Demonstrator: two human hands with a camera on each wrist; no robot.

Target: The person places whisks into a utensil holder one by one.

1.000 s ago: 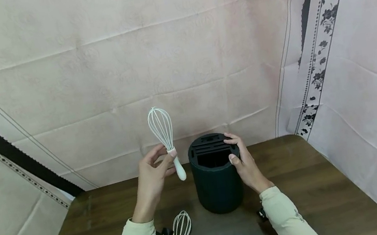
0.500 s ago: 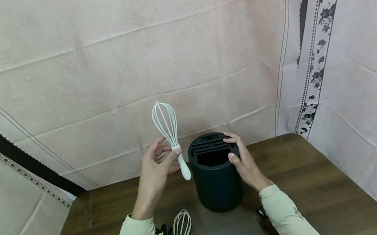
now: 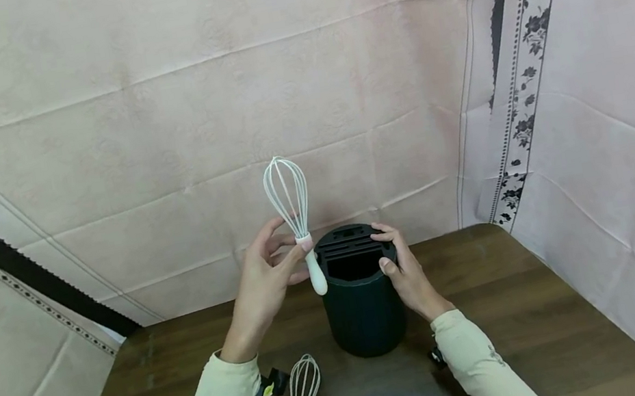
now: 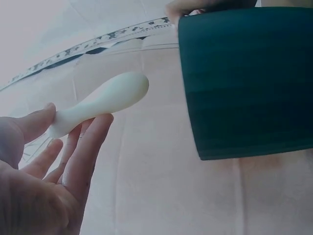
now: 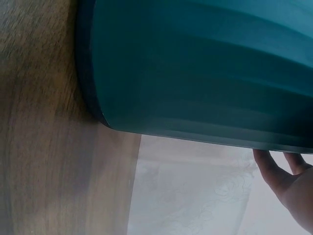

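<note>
My left hand (image 3: 259, 287) pinches a white whisk (image 3: 316, 271) between thumb and fingers, just below its wires. The whisk is held up with its wires at the top and its handle (image 4: 115, 93) pointing down, close to the left side of a dark green utensil holder (image 3: 366, 318). This round holder stands upright on the table, its slotted top and large dark opening facing me. My right hand (image 3: 410, 277) grips the holder's rim from the right, thumb at the front edge and fingers over the top. In the right wrist view, fingertips (image 5: 266, 164) touch the holder's side.
A second whisk (image 3: 303, 394) lies on the brown wooden table (image 3: 166, 381), beside my left forearm and in front of the holder. Pale cloth (image 3: 187, 122) hangs right behind the table's far edge, and more cloth (image 3: 609, 110) hangs to the right.
My left hand has moved right and slightly up with the whisk, bringing its handle nearer the holder. The whisk has become more upright. My right hand keeps its grip on the rim.
</note>
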